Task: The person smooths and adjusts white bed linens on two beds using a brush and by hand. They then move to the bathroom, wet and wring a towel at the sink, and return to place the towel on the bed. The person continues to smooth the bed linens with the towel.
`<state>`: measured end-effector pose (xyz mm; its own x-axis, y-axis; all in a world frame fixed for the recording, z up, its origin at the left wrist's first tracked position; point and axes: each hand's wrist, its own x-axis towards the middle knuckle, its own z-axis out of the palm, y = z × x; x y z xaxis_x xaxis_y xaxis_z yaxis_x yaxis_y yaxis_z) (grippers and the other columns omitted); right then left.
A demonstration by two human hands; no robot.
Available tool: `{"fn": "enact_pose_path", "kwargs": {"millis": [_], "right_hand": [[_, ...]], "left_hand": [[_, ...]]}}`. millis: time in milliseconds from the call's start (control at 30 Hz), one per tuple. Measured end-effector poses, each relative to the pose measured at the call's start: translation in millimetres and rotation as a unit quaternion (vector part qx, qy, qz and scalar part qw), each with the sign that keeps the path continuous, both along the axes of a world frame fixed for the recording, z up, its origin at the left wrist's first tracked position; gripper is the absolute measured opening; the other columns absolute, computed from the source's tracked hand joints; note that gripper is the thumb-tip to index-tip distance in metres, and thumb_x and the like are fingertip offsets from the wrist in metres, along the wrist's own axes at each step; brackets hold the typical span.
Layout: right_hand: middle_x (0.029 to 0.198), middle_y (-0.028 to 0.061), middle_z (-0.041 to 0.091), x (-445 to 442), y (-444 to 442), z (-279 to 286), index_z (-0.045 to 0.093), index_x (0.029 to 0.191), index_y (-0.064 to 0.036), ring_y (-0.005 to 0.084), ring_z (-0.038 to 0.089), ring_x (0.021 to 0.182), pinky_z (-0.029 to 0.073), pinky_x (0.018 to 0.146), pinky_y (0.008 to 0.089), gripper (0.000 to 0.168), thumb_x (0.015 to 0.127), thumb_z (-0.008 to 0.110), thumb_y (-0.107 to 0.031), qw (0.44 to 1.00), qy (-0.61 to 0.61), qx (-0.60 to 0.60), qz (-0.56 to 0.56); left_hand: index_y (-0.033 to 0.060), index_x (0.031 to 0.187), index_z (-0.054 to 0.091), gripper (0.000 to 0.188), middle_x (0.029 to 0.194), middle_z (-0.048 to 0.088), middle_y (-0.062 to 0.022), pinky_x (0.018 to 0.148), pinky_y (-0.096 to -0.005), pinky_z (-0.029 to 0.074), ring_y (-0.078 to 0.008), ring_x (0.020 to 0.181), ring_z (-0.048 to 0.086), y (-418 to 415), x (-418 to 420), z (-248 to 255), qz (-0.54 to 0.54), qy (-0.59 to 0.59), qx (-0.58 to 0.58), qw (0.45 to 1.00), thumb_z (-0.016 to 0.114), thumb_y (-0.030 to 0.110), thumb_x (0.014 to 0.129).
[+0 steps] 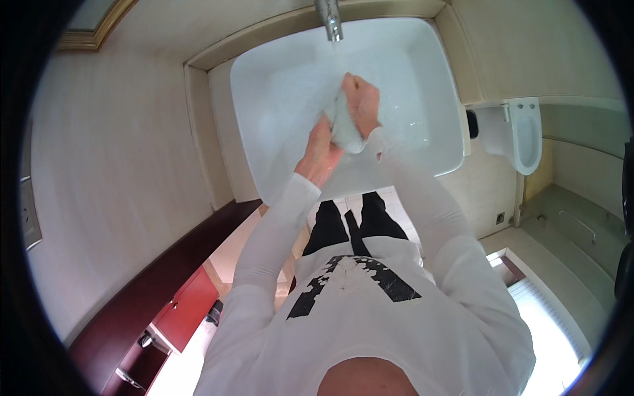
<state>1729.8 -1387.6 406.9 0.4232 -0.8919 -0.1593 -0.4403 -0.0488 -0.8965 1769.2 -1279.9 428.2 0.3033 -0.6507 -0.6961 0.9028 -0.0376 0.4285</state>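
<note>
Both of my hands are over a white washbasin (277, 94), under a chrome faucet (330, 22) from which water seems to run. Between them is a wet, pale cloth (345, 129), bunched up. My left hand (321, 152) supports the cloth from the lower left, its thumb pointing up along it. On the cloth's right side my right hand (362, 103) is curled into a fist around its upper part. The hands blur slightly, and the fingers beneath the cloth are hidden.
A white toilet (526, 131) stands to the right, with a bathtub (564, 237) beyond it. A dark red door frame (173, 272) runs along the lower left, near a red cabinet (188, 308). A gold-framed mirror or picture (91, 39) hangs upper left.
</note>
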Motion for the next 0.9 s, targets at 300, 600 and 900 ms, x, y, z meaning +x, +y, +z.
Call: {"fn": "enact_pose_path", "kwargs": {"millis": [300, 600, 900], "right_hand": [[0.077, 0.0188, 0.060, -39, 35, 4, 0.060, 0.076, -0.003, 0.0351, 0.059, 0.070, 0.046, 0.065, 0.0417, 0.037, 0.088, 0.055, -0.038, 0.993, -0.027, 0.116, -0.010], [0.116, 0.0085, 0.054, -58, -21, 32, 0.056, 0.117, -0.012, 0.0201, 0.051, 0.107, 0.042, 0.091, 0.0346, 0.044, 0.086, 0.060, -0.043, 0.812, -0.337, 0.472, 0.074], [0.092, 0.0127, 0.057, -32, -14, 79, 0.064, 0.092, -0.008, 0.0289, 0.058, 0.082, 0.047, 0.073, 0.0362, 0.019, 0.074, 0.062, -0.012, 0.993, -0.075, -0.095, 0.003]], "left_hand": [[0.0008, 0.130, 0.044, 0.042, 0.124, 0.052, -0.0084, 0.098, -0.0316, 0.042, -0.0185, 0.115, 0.051, 27, 17, 17, -0.184, -0.354, 0.003, 0.917, 0.047, 0.010, 0.089], [0.0069, 0.129, 0.050, 0.049, 0.125, 0.046, -0.0110, 0.089, -0.0325, 0.045, -0.0235, 0.105, 0.053, -33, 54, 61, -0.360, -0.404, -0.030, 0.840, 0.055, 0.013, 0.081], [0.0181, 0.144, 0.024, 0.086, 0.141, 0.023, -0.0133, 0.101, -0.0415, 0.037, -0.0333, 0.124, 0.036, 6, 40, 35, -0.122, -0.020, 0.085, 0.989, 0.069, 0.047, 0.077]]}}
